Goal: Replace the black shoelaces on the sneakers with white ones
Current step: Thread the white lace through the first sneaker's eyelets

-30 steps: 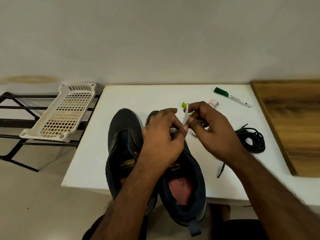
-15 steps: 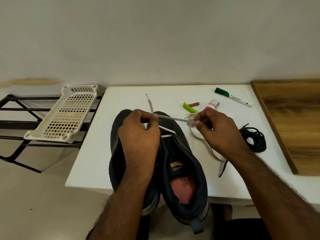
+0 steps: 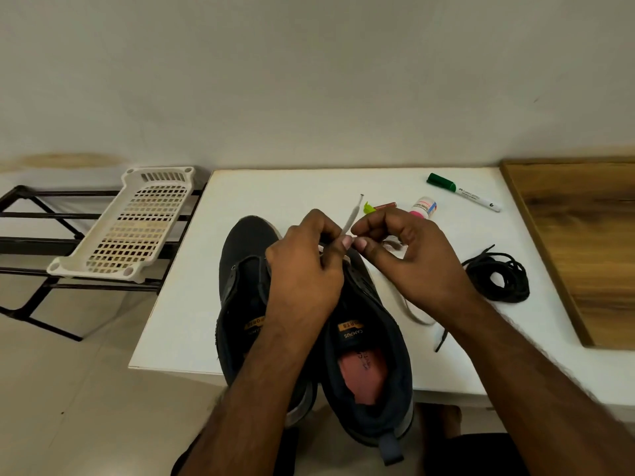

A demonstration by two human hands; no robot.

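Two dark sneakers stand side by side on the white table (image 3: 281, 190), toes away from me: the left sneaker (image 3: 242, 269) and the right sneaker (image 3: 371, 345) with a pink insole. My left hand (image 3: 305, 269) and my right hand (image 3: 409, 259) meet over the right sneaker's front. Both pinch a white shoelace (image 3: 352, 216), whose free end sticks up and away between them. More of the white shoelace loops on the table under my right wrist. The removed black shoelaces (image 3: 498, 278) lie bundled to the right.
A green-capped marker (image 3: 462, 195), a small white-and-pink bottle (image 3: 424, 207), a yellow-green piece (image 3: 369, 207) and a small brown stick (image 3: 385, 206) lie at the back. A wooden board (image 3: 591, 242) lies at the right. A white plastic basket (image 3: 137, 221) rests on a black rack (image 3: 31, 242) at the left.
My hands were apart half a second ago, stretching the white lace between them. They have come together over the right sneaker, and the lace end now points up and away.
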